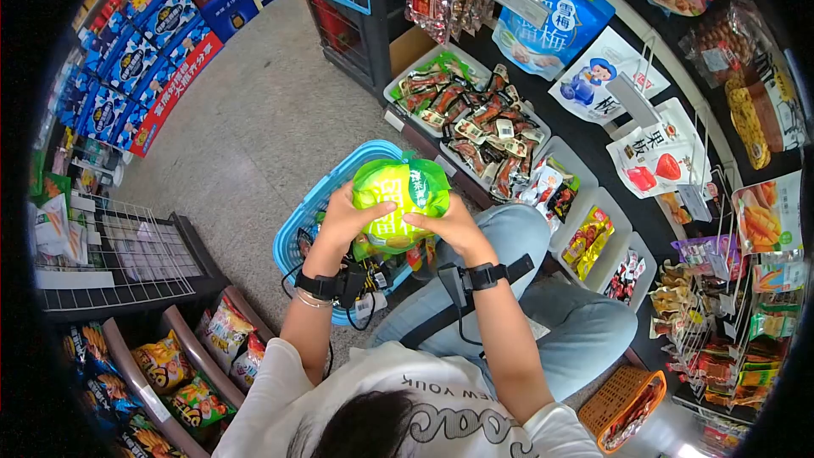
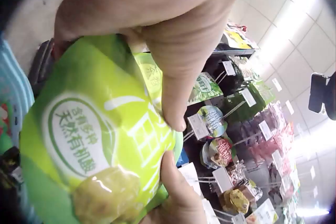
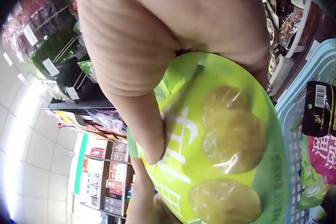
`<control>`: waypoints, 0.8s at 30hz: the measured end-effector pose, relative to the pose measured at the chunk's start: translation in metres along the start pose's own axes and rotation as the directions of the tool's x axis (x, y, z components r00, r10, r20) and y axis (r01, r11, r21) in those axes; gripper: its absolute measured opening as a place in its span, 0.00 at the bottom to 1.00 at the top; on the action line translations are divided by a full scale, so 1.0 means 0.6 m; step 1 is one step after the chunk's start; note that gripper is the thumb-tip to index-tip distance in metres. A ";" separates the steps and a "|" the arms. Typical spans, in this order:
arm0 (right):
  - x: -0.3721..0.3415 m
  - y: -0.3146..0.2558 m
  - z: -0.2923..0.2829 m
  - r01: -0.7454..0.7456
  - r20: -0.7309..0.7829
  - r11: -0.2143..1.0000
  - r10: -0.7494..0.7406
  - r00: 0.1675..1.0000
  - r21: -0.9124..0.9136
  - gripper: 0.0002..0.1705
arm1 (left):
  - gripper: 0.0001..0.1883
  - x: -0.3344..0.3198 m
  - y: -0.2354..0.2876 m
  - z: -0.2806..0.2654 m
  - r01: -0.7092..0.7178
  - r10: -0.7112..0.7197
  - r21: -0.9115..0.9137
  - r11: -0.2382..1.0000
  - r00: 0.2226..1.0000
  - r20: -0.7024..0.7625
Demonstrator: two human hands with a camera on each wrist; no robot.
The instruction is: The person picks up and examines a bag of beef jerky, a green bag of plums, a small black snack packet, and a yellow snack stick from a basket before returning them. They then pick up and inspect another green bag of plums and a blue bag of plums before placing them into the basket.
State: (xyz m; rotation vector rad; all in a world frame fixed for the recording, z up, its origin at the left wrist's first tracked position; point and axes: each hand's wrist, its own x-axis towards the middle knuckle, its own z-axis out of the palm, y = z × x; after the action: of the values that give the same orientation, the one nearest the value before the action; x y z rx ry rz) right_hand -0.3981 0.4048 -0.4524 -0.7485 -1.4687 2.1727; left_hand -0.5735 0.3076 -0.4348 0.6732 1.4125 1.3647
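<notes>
A bright green snack bag (image 1: 398, 203) with white lettering is held up over a blue basket (image 1: 292, 229). My left hand (image 1: 343, 216) grips its left side, thumb across the front; my right hand (image 1: 458, 225) grips the right side the same way, and the thumbs nearly meet. In the left wrist view the left hand (image 2: 173, 29) curls over the top edge of the bag (image 2: 100, 129). From the right wrist, the right hand (image 3: 157, 35) holds the bag (image 3: 226, 140), which shows pictures of green fruit. Several packets lie inside the basket.
Trays of small wrapped snacks (image 1: 483, 127) line the shelf at right, under hanging bags (image 1: 551, 21). An orange basket (image 1: 623, 403) stands at lower right. A wire rack (image 1: 127, 246) and snack bins (image 1: 174, 365) are at left. Bent knees (image 1: 509, 254) are beside the basket.
</notes>
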 end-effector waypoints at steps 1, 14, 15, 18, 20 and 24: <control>-0.001 -0.001 0.001 0.010 -0.010 1.000 -0.010 1.000 -0.007 0.25 | 0.30 0.000 0.001 0.002 -0.006 0.005 -0.013 1.000 1.000 -0.013; -0.024 -0.008 0.079 0.378 -0.046 0.714 -0.497 0.867 -0.590 0.35 | 0.22 -0.004 -0.012 0.066 -0.156 0.083 -0.305 0.939 0.967 -0.239; -0.026 -0.011 0.065 0.331 -0.087 0.757 -0.453 0.888 -0.563 0.33 | 0.19 -0.004 -0.005 0.061 -0.147 0.045 -0.364 0.920 0.961 -0.273; -0.024 -0.025 0.034 0.245 -0.294 0.818 -0.441 0.848 -0.520 0.29 | 0.19 -0.005 -0.001 0.043 -0.134 0.046 -0.446 0.885 0.978 -0.203; -0.019 -0.039 0.011 0.194 -0.360 0.856 -0.393 0.846 -0.479 0.34 | 0.19 -0.007 0.002 0.035 -0.127 0.066 -0.458 0.880 0.987 -0.147; -0.021 -0.057 -0.009 0.162 -0.350 0.970 -0.218 0.911 -0.182 0.43 | 0.19 -0.011 0.004 0.028 -0.118 0.096 -0.319 0.940 0.992 -0.084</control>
State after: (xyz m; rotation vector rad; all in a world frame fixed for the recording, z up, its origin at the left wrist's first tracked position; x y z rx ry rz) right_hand -0.3838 0.4132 -0.4197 -0.9595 -1.4462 1.6805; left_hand -0.5564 0.3086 -0.4280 0.4959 1.1770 1.6736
